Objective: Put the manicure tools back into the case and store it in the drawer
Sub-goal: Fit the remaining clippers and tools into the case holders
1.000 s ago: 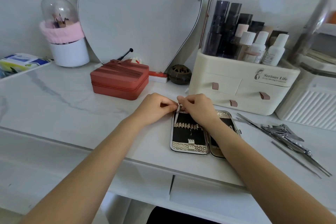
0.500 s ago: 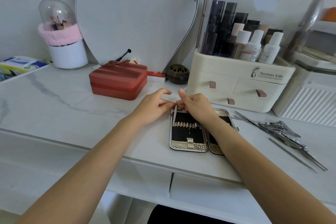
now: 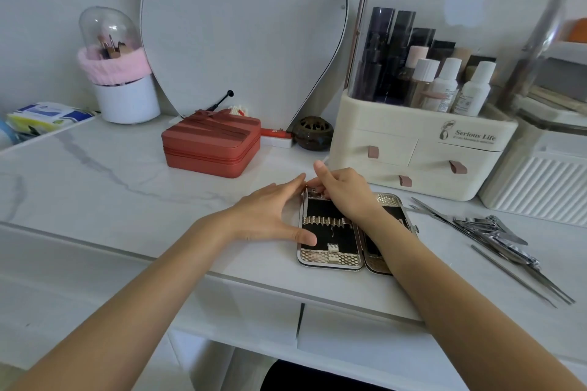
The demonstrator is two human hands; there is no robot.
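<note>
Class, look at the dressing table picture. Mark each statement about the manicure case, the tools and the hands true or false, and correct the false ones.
1. The manicure case lies open on the tabletop. True.
2. All the metal tools are already in the case. False: a pile of them lies on the tabletop to the right of the case.
3. The left hand holds a tool up in the air. False: its fingers are spread against the case's left edge.
4. The right hand is at the far end of the case. True.
5. The red zip box stands open. False: it is closed.
</note>
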